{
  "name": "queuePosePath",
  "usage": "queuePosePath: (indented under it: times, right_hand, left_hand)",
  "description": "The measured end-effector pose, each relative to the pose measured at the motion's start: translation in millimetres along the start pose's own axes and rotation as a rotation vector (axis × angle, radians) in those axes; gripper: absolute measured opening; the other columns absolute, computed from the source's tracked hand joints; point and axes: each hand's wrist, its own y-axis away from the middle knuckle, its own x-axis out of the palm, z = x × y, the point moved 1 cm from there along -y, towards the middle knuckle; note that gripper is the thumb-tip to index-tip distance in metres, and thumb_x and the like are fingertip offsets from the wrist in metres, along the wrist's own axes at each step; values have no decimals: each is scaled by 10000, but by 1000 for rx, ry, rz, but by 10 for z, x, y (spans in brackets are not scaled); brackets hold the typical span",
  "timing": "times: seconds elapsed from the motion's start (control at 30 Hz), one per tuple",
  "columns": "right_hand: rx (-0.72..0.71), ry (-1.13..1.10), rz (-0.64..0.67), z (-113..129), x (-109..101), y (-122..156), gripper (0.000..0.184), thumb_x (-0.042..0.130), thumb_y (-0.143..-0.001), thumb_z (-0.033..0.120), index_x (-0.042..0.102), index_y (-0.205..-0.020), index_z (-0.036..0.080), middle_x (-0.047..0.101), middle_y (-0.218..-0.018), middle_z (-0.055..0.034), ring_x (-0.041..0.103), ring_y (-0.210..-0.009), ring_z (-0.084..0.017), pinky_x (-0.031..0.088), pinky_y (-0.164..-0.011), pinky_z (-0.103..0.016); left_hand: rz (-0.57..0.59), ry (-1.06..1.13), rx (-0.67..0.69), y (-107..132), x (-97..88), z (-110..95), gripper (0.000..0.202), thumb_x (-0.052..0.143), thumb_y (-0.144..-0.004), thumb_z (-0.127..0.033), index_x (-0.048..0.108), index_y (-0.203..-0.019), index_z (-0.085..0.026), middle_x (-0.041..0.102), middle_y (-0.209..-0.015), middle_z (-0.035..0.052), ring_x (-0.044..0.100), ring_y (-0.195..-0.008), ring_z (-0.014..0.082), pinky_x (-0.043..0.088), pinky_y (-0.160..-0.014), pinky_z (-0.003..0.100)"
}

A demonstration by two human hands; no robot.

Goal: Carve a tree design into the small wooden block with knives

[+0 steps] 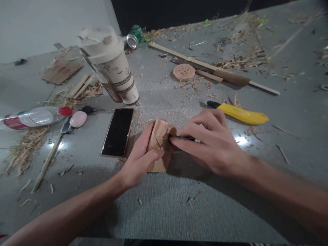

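My left hand (139, 159) is closed around a piece of folded tan sandpaper (160, 143) resting on the grey mat (179, 212). My right hand (210, 141) pinches a thin dark blade-like object (183, 138) and presses its end against the sandpaper. The two hands meet over the mat's middle. A black phone (118, 131) lies just left of my left hand.
A yellow utility knife (242, 115) lies beyond my right hand. A large lidded paper cup (112, 65) stands behind the phone. A round perforated wooden disc (183, 71), long wooden sticks (205, 65), a green can (134, 36), a plastic bottle (33, 117), a pink object (78, 118) and wood shavings are scattered around.
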Motion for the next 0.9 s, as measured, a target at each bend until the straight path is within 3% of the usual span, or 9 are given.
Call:
queuePosePath:
  times: [0.1,0.23,0.33,0.47,0.53,0.6,0.7,0.8,0.9]
  right_hand:
    - [83,52,-60,-14,-10,-4,169,666,-1159,181,818,-1155,255,796,-1006,-18,600,-1047,-253,415,-945,-480]
    - [11,0,0,-1,6,-4,243,587,-1202,202,805,-1105,251,791,-1008,-12,625,-1061,-238,434,-918,-462]
    - [69,33,-25,6,11,-6,222,600,-1200,217,805,-1132,268,779,-1002,-10,625,-1064,-246,431,-965,-474]
    - [36,2,12,19,-1,-13,239,609,-1182,185,815,-1097,271,780,-1006,-17,634,-1040,-238,449,-939,-455]
    - [86,43,-3,-5,-20,-6,211,645,-1169,191,828,-1114,280,777,-1003,-24,643,-1033,-243,447,-956,-470]
    - [227,112,-73,-52,-41,12,160,698,-1150,218,845,-1169,281,764,-1003,-49,647,-1042,-272,436,-964,-502]
    - [358,127,-137,-107,-43,39,156,707,-1146,262,857,-1189,267,738,-998,-79,646,-1027,-305,432,-934,-522]
    - [356,92,-121,-114,-18,40,167,692,-1151,271,858,-1171,266,718,-981,-76,650,-1000,-300,434,-900,-506]
    - [346,73,-82,-103,1,27,176,679,-1160,279,854,-1150,266,698,-943,-66,640,-980,-288,430,-876,-485]
  left_hand:
    - [-2,-4,14,2,11,-4,585,812,-928,-282,690,-1500,-293,770,-1413,69,680,-1331,366,524,-1251,578]
    - [7,70,-22,7,20,11,587,811,-938,-279,691,-1512,-305,765,-1429,62,674,-1315,350,498,-1269,577]
    - [-17,71,-24,3,23,14,575,814,-923,-264,712,-1487,-301,775,-1396,57,676,-1309,346,502,-1243,542]
    - [-29,107,-26,3,36,-9,565,815,-904,-245,727,-1460,-293,797,-1339,51,725,-1184,301,600,-1046,433]
    - [-21,153,-57,9,45,-27,574,828,-895,-248,719,-1457,-295,812,-1283,52,762,-1068,273,637,-897,378]
    - [28,247,-128,11,53,-49,614,834,-896,-253,673,-1487,-300,835,-1243,64,814,-973,265,668,-808,362]
    - [190,456,-235,-1,56,-85,729,823,-905,-238,544,-1576,-297,880,-1221,100,895,-938,285,708,-810,372]
    - [309,609,-283,-28,41,-121,788,793,-891,-223,469,-1608,-258,904,-1191,145,922,-948,295,717,-812,358]
    - [323,670,-310,-50,18,-141,802,766,-876,-205,448,-1611,-239,910,-1169,156,929,-931,296,723,-802,359]
